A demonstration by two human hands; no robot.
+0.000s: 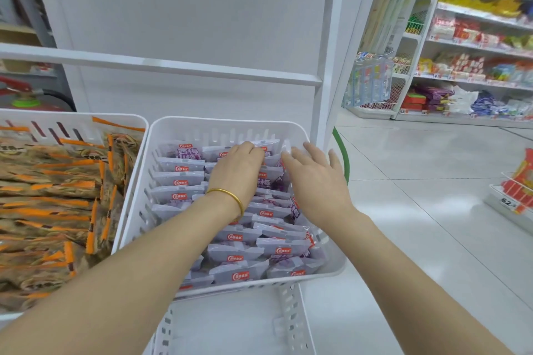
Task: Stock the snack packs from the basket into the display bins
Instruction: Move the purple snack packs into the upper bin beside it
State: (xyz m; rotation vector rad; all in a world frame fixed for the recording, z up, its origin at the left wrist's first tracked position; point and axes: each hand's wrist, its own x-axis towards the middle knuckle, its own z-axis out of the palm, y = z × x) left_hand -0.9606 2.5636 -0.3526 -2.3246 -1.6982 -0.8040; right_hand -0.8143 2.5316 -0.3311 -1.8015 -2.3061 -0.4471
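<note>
Shop shelf point(202, 66), white bin point(225, 121) beside orange-pack bin point(72, 116): left grip point(236, 170) around purple packs point(178, 179), right grip point(317, 181) released.

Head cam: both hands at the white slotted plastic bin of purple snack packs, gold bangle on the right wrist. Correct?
No. The gold bangle is on the left wrist, not the right; the head view shows it. The rest holds: left hand and right hand are both at the white slotted plastic bin of purple snack packs.
</note>
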